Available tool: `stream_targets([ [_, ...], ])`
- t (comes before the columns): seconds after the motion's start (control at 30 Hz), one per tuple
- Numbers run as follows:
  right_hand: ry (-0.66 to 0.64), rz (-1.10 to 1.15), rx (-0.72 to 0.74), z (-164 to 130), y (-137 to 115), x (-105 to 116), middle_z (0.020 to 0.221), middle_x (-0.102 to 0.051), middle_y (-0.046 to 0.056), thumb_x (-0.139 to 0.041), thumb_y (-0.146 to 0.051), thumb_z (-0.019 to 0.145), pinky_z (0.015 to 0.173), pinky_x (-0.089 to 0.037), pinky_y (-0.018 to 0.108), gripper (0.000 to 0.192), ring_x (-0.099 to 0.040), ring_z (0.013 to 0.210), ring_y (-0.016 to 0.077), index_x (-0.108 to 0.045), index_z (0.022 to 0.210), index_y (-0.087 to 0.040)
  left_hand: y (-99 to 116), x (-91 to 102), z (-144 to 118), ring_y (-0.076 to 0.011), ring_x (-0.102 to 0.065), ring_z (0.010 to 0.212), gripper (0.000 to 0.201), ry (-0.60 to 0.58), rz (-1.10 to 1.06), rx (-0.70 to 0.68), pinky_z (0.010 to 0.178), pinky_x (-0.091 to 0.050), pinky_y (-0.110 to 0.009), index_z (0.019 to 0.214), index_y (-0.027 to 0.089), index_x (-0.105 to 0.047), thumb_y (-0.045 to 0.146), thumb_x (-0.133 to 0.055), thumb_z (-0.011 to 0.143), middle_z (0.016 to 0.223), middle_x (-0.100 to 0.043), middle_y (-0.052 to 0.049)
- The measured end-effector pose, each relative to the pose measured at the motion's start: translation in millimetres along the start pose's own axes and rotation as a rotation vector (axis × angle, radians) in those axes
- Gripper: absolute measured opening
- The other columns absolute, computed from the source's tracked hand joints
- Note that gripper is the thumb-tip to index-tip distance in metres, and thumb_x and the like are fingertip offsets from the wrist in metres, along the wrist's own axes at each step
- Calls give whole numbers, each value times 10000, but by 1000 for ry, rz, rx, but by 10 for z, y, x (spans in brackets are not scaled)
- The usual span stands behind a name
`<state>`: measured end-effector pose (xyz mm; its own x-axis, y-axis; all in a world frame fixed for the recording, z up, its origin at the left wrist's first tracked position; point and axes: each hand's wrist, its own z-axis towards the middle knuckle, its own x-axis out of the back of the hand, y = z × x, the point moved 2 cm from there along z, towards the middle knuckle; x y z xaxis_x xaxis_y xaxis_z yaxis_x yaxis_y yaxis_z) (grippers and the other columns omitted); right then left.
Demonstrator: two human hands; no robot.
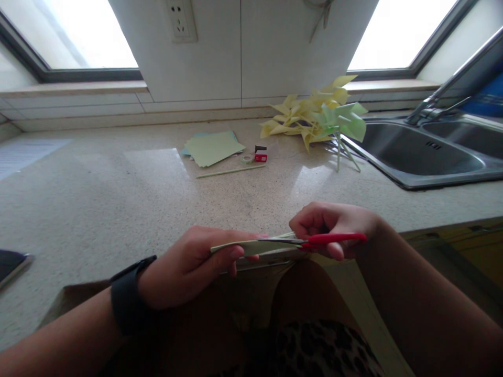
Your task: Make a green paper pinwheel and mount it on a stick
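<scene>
A pale green sheet of paper [251, 245] is held edge-on just above the near edge of the worktop [118, 199], so it shows only as a thin, flat strip between the two hands. The left hand [188, 264] pinches its left part, thumb on top and fingers curled beneath, the grip closed on the paper. A black watch [128, 293] sits on that wrist. The right hand [334, 228] holds red-handled scissors [314, 240], fingers through and around the handles, grip closed on them; the blades point left and meet the paper's right end. Whether the blades are parted or shut cannot be told from this angle.

Farther back on the speckled worktop lies a small stack of green and blue paper sheets [212, 147]. Just beside it to the right are a roll of clear tape [247, 158] and a small red and black object [260, 153], too small to name. A thin pale stick [230, 172] lies in front of the stack. Near the back wall, right of these, a heap of yellow and green paper pinwheels [318, 118] rests beside a steel sink [420, 157] with its tap [440, 97]. A dark flat device [11, 264] lies at the far left edge. A wall socket [181, 20] sits between two windows.
</scene>
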<state>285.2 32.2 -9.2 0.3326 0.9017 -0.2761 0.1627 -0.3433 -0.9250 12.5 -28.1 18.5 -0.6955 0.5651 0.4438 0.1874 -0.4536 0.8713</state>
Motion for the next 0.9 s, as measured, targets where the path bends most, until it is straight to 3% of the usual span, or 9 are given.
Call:
stream_targets([
  [0.43,-9,-90,-12,13,-23,12,554,-569,-71,-913,-519,604,341,-290,152,524,-455,407,50,-570,760,-155,36,-14,-6,-125,-676,756,354,-30,176,-73,690,-498,-212,1351,223,-615,203,-463,1032,953,-768,-25],
  [0.67,-1,-121,-15,9,-36,-12,545,-552,-85,-876,-471,692,321,-284,143,447,-415,368,35,-563,770,-162,32,-19,9,-134,-690,769,350,-8,203,-99,736,-530,-229,1343,201,-622,198,-471,1027,978,-780,-47],
  [0.9,13,-113,8,25,-67,-45,542,-558,-65,-892,-559,613,348,-264,162,536,-450,419,53,-567,733,-150,55,-31,29,-127,-710,834,349,6,214,-106,764,-528,-213,1337,196,-624,167,-490,1016,1049,-783,-40],
])
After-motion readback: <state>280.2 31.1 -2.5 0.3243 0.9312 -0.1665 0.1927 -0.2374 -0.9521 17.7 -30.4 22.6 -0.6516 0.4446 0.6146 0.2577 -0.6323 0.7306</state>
